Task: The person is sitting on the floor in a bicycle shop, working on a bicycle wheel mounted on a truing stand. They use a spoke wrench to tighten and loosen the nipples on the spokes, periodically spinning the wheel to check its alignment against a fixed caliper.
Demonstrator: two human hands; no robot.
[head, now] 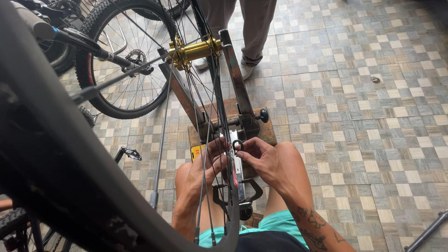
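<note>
A bicycle wheel with a gold hub [192,49] and thin spokes [204,116] stands in a metal truing stand [240,93] on a wooden base [268,133]. Its dark rim [56,154] sweeps across the left foreground. My right hand [261,161] pinches a small black ring-shaped spoke key [237,145] at the rim near the stand's foot. My left hand [205,170] reaches through the spokes and rests its fingers against the rim beside the key.
Another bicycle's knobby wheel [123,56] stands at upper left, with a pedal [131,153] lower down. A person's legs and shoes [247,42] stand behind the stand. The floor is checkered tile [373,116]; a dark bar [427,231] lies at lower right.
</note>
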